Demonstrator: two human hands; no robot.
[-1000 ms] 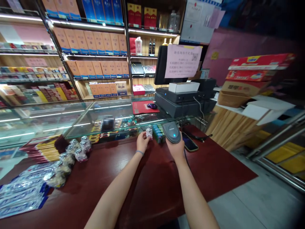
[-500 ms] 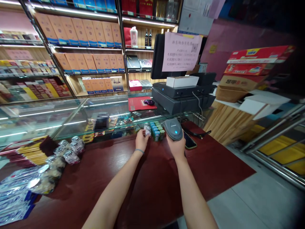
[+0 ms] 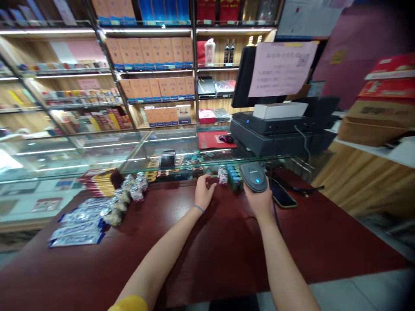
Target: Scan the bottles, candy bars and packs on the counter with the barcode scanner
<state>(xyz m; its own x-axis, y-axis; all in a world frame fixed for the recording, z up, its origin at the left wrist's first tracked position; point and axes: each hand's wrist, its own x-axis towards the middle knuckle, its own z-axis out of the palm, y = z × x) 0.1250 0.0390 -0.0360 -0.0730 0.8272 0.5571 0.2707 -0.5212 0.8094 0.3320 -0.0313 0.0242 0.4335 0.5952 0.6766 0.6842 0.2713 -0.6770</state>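
My right hand [image 3: 260,201] is wrapped round a dark grey barcode scanner [image 3: 254,176] with a lit blue light, held just over the brown counter. To its left, my left hand [image 3: 205,193] has its fingers apart and holds nothing. Beside that hand stand a few small silver-topped jars [image 3: 222,176], a little gap away from the fingertips. Next to the jars is a row of small green and blue cylindrical containers [image 3: 234,178], partly behind the scanner. A dark phone [image 3: 283,193] lies right of my right hand.
Left on the counter are silver-lidded jars [image 3: 136,192], blue-and-silver packets [image 3: 78,226] and a stack of red-and-yellow packets [image 3: 101,181]. Behind runs a glass display case [image 3: 175,140] with a mouse [image 3: 226,138] on a red mat. A monitor [image 3: 244,77] stands at the back right.
My left hand has let go of the small jar and drawn back to the left, its fingers opening. The right hand keeps the scanner. The view has turned left.
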